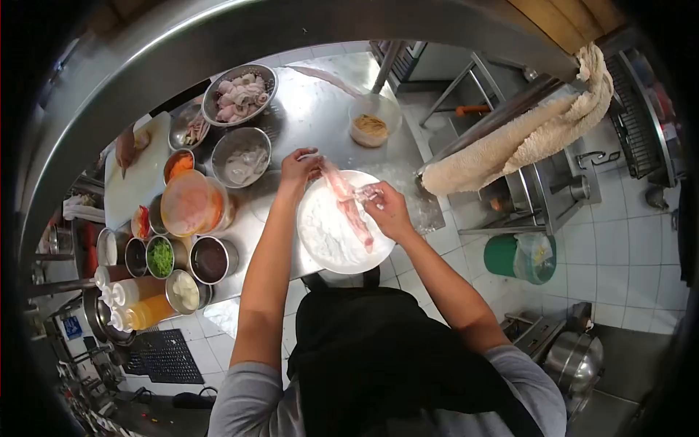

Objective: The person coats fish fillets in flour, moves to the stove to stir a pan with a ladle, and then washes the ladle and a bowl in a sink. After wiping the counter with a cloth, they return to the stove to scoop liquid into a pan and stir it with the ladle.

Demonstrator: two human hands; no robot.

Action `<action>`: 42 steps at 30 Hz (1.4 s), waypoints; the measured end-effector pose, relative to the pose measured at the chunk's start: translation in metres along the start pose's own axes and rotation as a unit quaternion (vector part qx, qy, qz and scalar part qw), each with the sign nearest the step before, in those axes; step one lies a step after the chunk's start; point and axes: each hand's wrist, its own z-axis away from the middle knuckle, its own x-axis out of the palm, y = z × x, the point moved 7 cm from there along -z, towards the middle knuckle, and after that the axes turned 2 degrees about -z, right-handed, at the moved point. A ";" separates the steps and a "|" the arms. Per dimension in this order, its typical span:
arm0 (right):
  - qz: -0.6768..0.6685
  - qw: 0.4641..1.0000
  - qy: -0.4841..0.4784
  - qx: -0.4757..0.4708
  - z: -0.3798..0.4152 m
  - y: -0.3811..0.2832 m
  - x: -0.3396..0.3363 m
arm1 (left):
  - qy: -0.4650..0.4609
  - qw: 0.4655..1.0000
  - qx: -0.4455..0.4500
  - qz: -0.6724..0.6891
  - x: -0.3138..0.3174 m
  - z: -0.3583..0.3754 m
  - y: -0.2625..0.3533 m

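- The strip of raw meat [348,198] was stretched out over the white plate [320,233], which was covered in what looked like flour, near the front edge of the steel counter [320,109].
- The left hand [300,169] was pinching the far end of the strip, fingers closed on it just past the plate's rim.
- The right hand [388,210] gripped the strip too, further along, right over the plate, with the rest of the meat lying down in the flour.
- Just left of the plate sat an orange-tinted tub [191,204], and behind it a steel bowl [242,156] with something pale inside.
- Further back was a bigger bowl of meat pieces [239,93], and off to the right a clear plastic container [373,121] with brownish crumbs.
- Along the left edge there was a cluster of small metal pots [182,255] with sauces and chopped greens, plus squeeze bottles [135,302].
- At the far left, another person's hand [125,149] was on a white cutting board [138,182].
- A beige towel [531,135] hung over a rail on the right, with a green bin [518,256] on the tiled floor below.
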 end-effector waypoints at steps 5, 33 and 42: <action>-0.022 0.995 0.045 -0.087 0.052 -0.030 -0.017 | 0.021 0.999 0.043 -0.013 -0.003 -0.004 0.000; 0.025 0.979 0.097 -0.177 0.089 -0.140 -0.082 | -0.241 0.919 0.174 -0.261 0.134 0.186 0.000; -0.074 0.978 0.126 -0.151 0.031 -0.133 -0.112 | -0.171 0.971 0.123 -0.117 0.136 0.183 -0.011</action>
